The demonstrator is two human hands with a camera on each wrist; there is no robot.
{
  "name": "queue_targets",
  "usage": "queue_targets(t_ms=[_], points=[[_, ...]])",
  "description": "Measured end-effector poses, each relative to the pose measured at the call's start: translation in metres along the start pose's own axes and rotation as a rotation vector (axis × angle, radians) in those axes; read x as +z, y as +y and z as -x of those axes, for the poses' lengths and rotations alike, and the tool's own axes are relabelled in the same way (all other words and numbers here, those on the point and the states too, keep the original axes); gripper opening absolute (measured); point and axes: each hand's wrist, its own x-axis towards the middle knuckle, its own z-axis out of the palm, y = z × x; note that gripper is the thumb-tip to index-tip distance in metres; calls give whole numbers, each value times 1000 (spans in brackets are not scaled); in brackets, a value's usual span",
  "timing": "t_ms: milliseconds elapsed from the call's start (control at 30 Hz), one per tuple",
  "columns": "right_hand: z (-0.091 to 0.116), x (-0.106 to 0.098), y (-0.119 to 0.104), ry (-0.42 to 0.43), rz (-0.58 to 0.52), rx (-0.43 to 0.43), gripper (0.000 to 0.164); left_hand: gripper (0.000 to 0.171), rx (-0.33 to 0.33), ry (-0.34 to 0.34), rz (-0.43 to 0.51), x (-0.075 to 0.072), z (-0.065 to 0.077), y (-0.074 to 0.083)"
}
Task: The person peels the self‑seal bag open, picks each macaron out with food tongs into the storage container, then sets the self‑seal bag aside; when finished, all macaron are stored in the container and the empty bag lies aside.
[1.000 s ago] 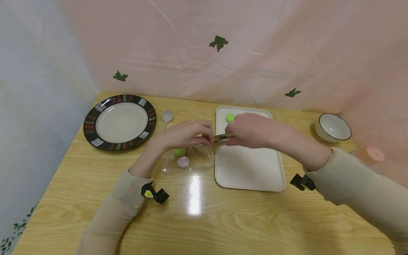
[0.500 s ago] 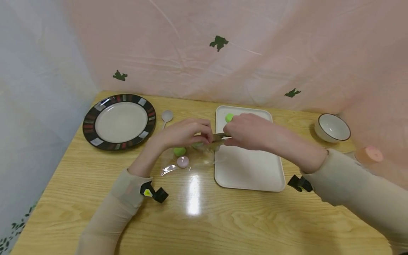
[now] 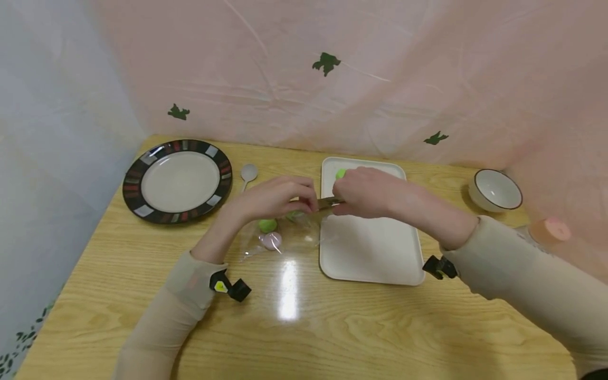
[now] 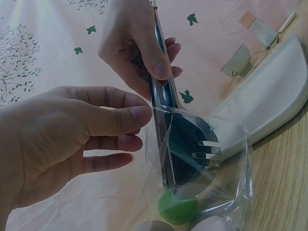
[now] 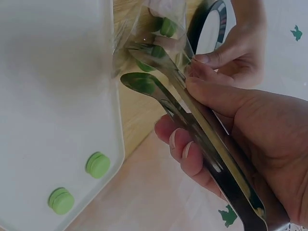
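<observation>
My left hand [image 3: 280, 198] pinches the rim of a clear plastic bag [image 4: 238, 187] between thumb and index finger. Inside the bag are a green macaron [image 4: 178, 208] and a pale pink macaron [image 3: 272, 241]; others are partly hidden. In my right hand [image 3: 368, 192] I grip metal tongs [image 5: 217, 142], thumb on one arm and fingers round the other. The tongs' slotted tip [image 4: 207, 155] shows through the bag's film. Their two arms stand apart, with nothing visible between the tips. Two green macarons [image 5: 99, 165] sit on the white tray [image 3: 370, 258] under my right hand.
A dark-rimmed plate [image 3: 180, 182] lies at the left of the wooden table, beside a spoon [image 3: 249, 173]. At the far right stand a white bowl [image 3: 499, 190] and a jar with a pink-orange top [image 3: 556, 229]. A pink cloth hangs behind.
My right hand has shifted slightly left, bringing the tongs further toward the left hand and the bag. The bag's film has shifted a little. My left hand has barely moved.
</observation>
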Motion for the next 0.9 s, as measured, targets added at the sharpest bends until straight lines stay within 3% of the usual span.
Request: queue_targets(t_ms=[300, 667, 900], points=[[-6, -1, 5, -49, -83, -3, 21, 6, -7, 1, -6, 0, 2, -1], [1, 0, 7, -12, -70, -17, 20, 7, -10, 6, -20, -2, 0, 1], [-1, 1, 7, -44, -95, -5, 23, 6, -14, 6, -30, -1, 0, 2]])
